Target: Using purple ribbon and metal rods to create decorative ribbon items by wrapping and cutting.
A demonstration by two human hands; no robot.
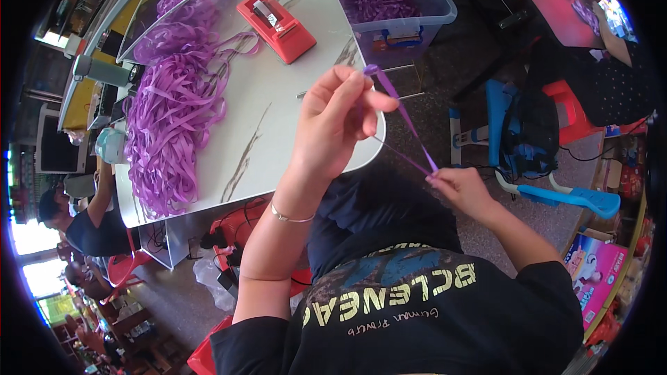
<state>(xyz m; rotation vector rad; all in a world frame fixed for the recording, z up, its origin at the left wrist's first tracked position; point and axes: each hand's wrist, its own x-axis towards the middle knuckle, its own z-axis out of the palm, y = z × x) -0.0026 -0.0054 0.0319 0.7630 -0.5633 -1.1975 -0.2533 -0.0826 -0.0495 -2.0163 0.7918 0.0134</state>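
1. While the left hand [333, 121] is raised in front of the table's [278, 118] near edge, its thumb and forefinger are pinched shut on the upper end of a purple ribbon strip [406, 121], with the other fingers curled loosely beside them.
2. From that pinch the purple ribbon strip runs down and to the right, taut and slanting, to the right hand [464, 191].
3. Held lower, over the person's lap, the right hand has its fingertips closed on the strip's lower end; a second thin purple strand seems to run between the two hands just under the first, though whether it is a separate strip or a fold of the same one cannot be told.
4. Neither hand touches the table; the strip hangs in the air between them, just beyond the table's rounded corner.
5. On the left wrist sits a thin silver bracelet [292, 217].
6. On the white marbled table lies a big heap of loose purple ribbons [174, 118], well apart from the hands, to their left.
7. Beyond the heap stands a red tape dispenser [276, 24], and at the table's far right corner a clear plastic bin [396, 7] holds more purple ribbon.
8. To the right of the right hand, on the floor, stands a blue chair [549, 167].
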